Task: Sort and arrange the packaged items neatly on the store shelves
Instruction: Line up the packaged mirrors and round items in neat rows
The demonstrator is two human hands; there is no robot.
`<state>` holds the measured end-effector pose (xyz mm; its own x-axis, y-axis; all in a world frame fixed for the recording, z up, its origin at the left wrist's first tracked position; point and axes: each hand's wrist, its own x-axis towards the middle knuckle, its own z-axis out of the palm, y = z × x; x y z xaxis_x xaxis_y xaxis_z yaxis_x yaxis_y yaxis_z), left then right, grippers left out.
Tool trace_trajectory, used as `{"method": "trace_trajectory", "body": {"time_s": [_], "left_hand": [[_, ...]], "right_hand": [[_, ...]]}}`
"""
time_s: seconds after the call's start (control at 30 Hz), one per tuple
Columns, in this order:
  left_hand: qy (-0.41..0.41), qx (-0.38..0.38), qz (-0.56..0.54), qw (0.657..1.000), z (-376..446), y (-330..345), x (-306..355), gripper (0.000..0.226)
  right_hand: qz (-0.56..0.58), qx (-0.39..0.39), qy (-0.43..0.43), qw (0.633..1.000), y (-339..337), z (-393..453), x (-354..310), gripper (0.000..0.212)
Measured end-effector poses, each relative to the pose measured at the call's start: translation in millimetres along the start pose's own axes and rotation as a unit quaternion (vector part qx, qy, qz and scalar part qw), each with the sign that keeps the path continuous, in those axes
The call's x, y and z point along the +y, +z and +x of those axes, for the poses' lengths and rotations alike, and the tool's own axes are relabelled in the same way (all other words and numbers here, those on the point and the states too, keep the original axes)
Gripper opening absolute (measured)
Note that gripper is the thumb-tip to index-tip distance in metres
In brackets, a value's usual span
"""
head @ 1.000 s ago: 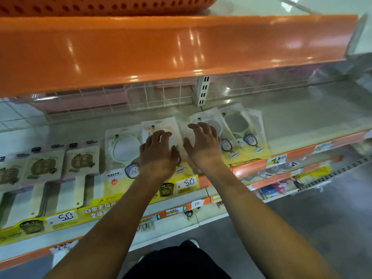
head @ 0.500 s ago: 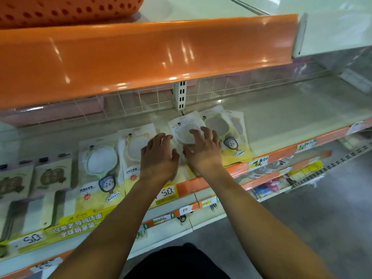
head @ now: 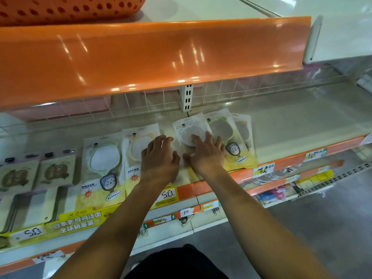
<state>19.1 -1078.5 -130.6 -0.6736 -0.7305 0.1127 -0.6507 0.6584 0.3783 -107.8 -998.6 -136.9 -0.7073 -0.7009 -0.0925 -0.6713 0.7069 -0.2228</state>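
Step in hand: we square up mirror packs on shelf [head: 302, 125], frame centre. Left hand [head: 159, 160] flat, fingers spread, pressing yellow-rimmed mirror pack [head: 141, 146]. Right hand [head: 207, 154] flat on round-mirror pack [head: 191, 129], gripping nothing. Next, we judge: slide both packs into line with row.

Flat mirror packets [head: 222, 130] in a loose overlapping row (yellow-bottomed) on shelf [head: 302, 125]

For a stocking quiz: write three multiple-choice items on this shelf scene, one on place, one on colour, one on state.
1. Where does the right hand rest?
A. on a mirror pack
B. on the basket
C. on the floor

2. What colour is the upper shelf's front lip?
A. blue
B. orange
C. green

3. How are the left hand fingers?
A. fisted
B. pinching a tag
C. spread flat

Answers: 1 A, fingers lie over its round window; 2 B, glossy orange band; 3 C, fingers extended on the packs.
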Motion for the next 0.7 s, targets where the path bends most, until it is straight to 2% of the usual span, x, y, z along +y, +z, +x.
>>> {"method": "trace_trajectory", "body": {"time_s": [0.1,0.3,0.7], "left_hand": [[-0.003,0.006,-0.005,1.000,-1,-1,-2,0.044],[-0.006,0.014,-0.013,1.000,-4,-4,-8,0.045],[-0.020,0.034,-0.022,0.999,-5,-16,-27,0.045]], "right_hand": [[-0.016,0.005,-0.006,1.000,-3,0,-2,0.060],[0.009,0.032,-0.011,0.999,-5,-1,-5,0.031],[0.066,0.090,-0.014,0.994,-7,-4,-30,0.037]]}}
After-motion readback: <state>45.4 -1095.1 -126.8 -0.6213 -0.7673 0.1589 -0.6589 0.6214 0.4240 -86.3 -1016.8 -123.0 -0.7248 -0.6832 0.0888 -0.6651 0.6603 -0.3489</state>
